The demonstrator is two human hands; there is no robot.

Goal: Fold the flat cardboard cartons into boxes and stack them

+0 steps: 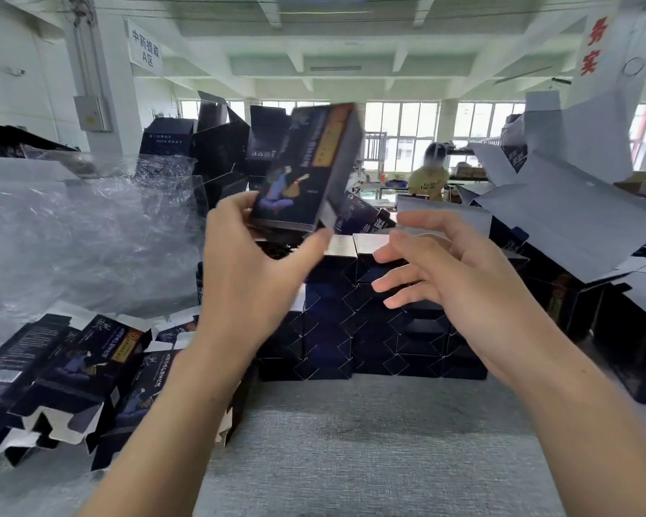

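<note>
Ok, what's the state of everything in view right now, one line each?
left hand: grips the lower end of the raised box
raised box: folded up, tilted, motion-blurred
right hand: open, fingers spread, holding nothing
stacked boxes: folded, in rows, ends facing the camera
flat cartons: unfolded, in a loose pile at the left
plastic wrap: crumpled, behind the flat cartons
right-side cartons: piled, pale flaps open

Packing workshop: flat cartons (pixel 75 371) in heaps, folded boxes (pixel 370 330) stacked, zone sign (pixel 145 47), wide windows (pixel 401 134).
</note>
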